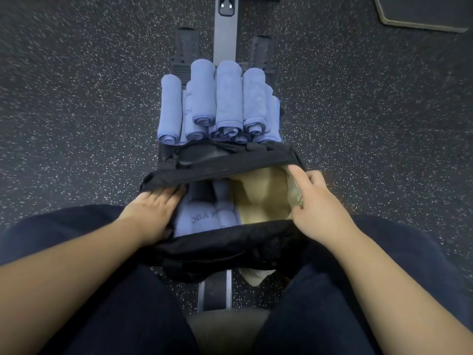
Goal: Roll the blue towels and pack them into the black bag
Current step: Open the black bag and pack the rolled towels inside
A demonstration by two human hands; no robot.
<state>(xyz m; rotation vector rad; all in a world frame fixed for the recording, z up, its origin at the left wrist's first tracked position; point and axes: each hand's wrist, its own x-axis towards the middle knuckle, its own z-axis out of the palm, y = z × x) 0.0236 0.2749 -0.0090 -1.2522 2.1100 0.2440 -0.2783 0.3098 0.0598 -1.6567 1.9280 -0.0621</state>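
Head view: left hand (156, 208) flat, fingers straight, pressing packed towels in the soft black fabric bag (225, 162); right hand (317, 201) pinches its tan lining. Rolled blue terry towels (217, 103), upper centre, look light and squashy; grip mid-roll so they stay wound.

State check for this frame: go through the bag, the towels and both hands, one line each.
Black fabric bag: open, tan lining showing.
Rolled blue towels in the bag: packed at its left side.
Stack of rolled blue towels: outside, beyond the bag.
Left hand: fingers straight, inside the bag.
Right hand: pinching the tan lining.
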